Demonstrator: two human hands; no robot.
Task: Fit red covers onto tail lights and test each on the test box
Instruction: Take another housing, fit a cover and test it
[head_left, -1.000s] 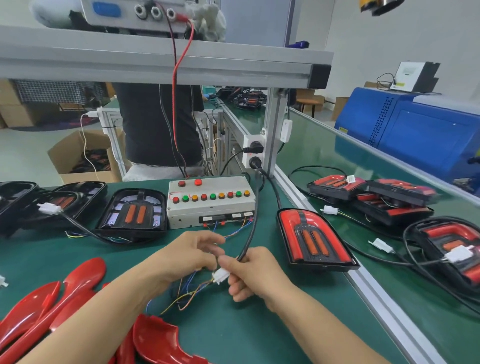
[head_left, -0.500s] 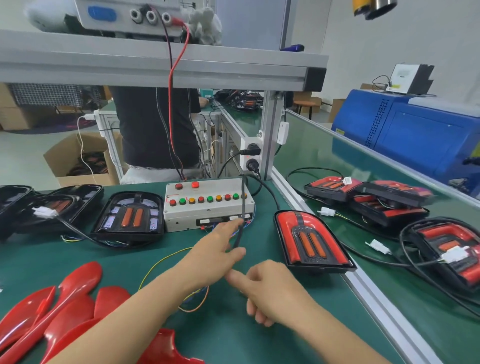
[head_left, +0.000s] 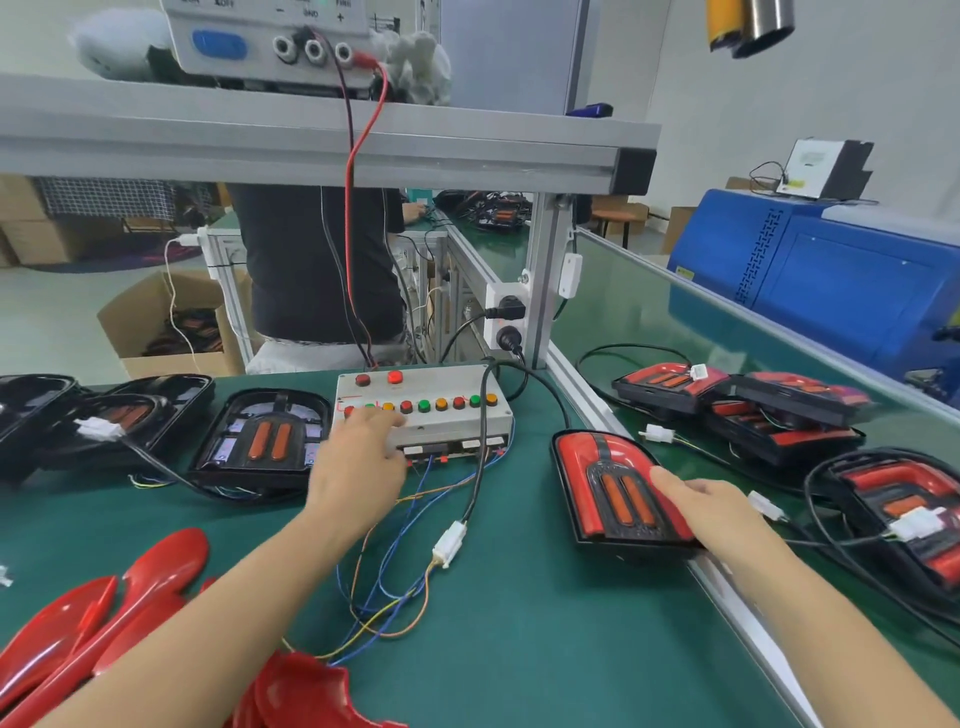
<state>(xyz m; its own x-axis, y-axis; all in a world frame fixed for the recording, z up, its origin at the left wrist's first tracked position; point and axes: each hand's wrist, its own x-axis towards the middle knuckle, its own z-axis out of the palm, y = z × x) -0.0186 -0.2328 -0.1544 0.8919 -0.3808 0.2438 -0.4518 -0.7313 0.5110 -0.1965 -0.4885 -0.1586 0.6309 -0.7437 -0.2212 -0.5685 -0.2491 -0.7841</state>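
One tail light (head_left: 618, 488) red-covered, seemingly unlit, under right hand (head_left: 701, 506)

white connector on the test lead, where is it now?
Head view, centre: the white connector lies loose on the green mat, between the test box and covered tail light; neither hand holds it.

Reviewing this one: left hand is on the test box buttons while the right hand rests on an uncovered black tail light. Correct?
Not quite. In the head view the left hand is at the test box buttons, but the right hand rests on a tail light that already has its red cover fitted, not an uncovered black one.
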